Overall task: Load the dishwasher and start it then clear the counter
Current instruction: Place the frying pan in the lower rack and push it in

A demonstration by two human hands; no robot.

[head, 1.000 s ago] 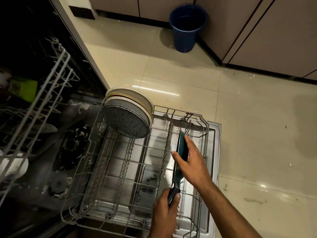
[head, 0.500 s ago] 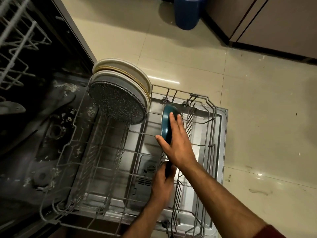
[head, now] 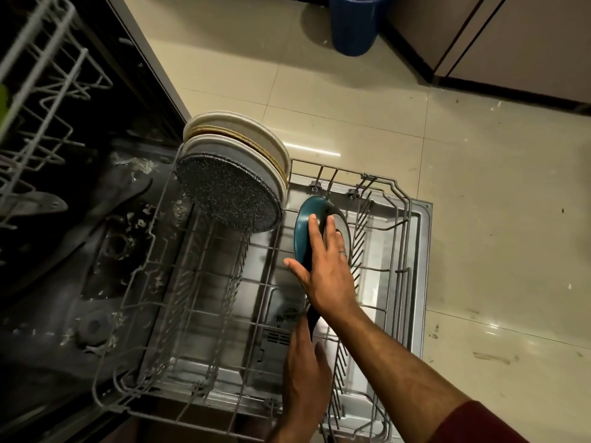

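Observation:
A teal frying pan stands on edge in the pulled-out lower dishwasher rack. My left hand grips its dark handle near the rack's front. My right hand lies over the pan's rim, fingers spread across the top and thumb out to the left. Several plates stand upright at the rack's far left corner, the nearest one speckled dark grey.
The open dishwasher door lies under the rack. The upper rack juts out at the top left. A blue bucket stands on the tiled floor by the cabinets.
The pan has gone from tilted in the air down into the rack, standing more upright. My right hand has slid over its top edge. The view has come closer.

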